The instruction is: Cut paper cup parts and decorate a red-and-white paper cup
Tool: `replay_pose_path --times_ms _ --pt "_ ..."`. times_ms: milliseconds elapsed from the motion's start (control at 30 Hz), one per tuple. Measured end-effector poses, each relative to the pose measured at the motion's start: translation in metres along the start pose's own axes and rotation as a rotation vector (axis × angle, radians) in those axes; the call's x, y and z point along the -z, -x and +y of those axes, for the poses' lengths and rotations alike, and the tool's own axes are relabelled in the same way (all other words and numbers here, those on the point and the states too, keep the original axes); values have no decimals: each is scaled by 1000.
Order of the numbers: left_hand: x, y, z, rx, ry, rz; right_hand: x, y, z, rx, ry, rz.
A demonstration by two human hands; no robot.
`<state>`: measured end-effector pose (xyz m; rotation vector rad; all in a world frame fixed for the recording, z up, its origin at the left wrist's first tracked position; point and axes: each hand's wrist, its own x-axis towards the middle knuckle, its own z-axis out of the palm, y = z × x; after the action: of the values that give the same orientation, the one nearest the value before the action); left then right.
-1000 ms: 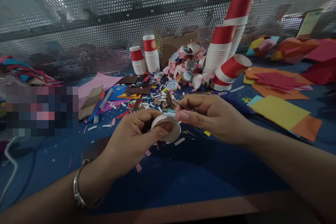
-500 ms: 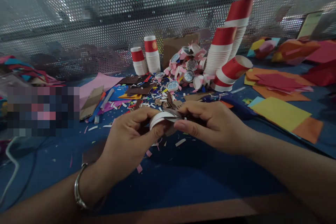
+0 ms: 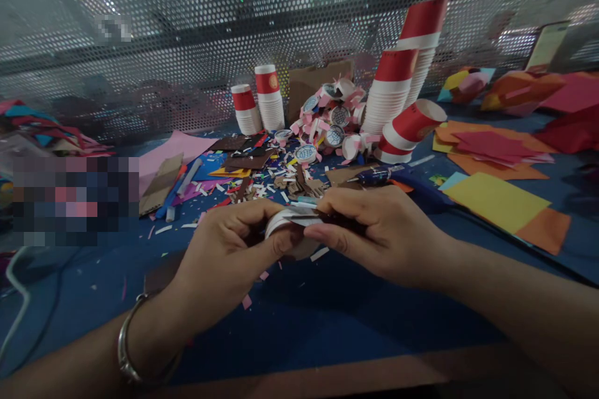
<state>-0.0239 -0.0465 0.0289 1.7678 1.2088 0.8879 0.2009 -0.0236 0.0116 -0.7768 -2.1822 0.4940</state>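
Note:
Both my hands meet over the blue table, a little above it. My left hand (image 3: 229,249) is closed round a small white paper cup piece (image 3: 286,222), thumb on its near side. My right hand (image 3: 374,230) pinches a thin dark strip (image 3: 327,217) against the cup's rim, fingers curled. A metal bangle (image 3: 125,349) sits on my left wrist. Most of the cup is hidden by my fingers.
Stacks of red and white paper cups (image 3: 397,84) and a heap of decorated cup pieces (image 3: 330,121) stand at the back. Paper scraps (image 3: 262,177) litter the middle. Yellow and orange sheets (image 3: 500,199) lie right, a dark pen (image 3: 379,174) beyond my hands. A perforated metal screen (image 3: 196,43) closes the back.
My hands have drawn closer together and slightly lower. The right hand brought the dark strip down onto the cup's rim, and the cup tilted so its open face no longer shows.

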Motion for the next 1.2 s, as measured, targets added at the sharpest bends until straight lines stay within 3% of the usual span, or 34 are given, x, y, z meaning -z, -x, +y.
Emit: replay_pose_path --times_ms 167,700,967,1200 --pt "4 -3 -2 44 51 -69 1 -2 -1 -33 -53 -8" --pt "7 -6 -2 96 160 -121 3 -4 -5 -140 -130 -65" --pt "3 -9 -2 167 277 -145 4 -7 6 -242 -190 37" --pt "0 -11 -7 264 411 -163 1 -9 5 -386 -338 -97"
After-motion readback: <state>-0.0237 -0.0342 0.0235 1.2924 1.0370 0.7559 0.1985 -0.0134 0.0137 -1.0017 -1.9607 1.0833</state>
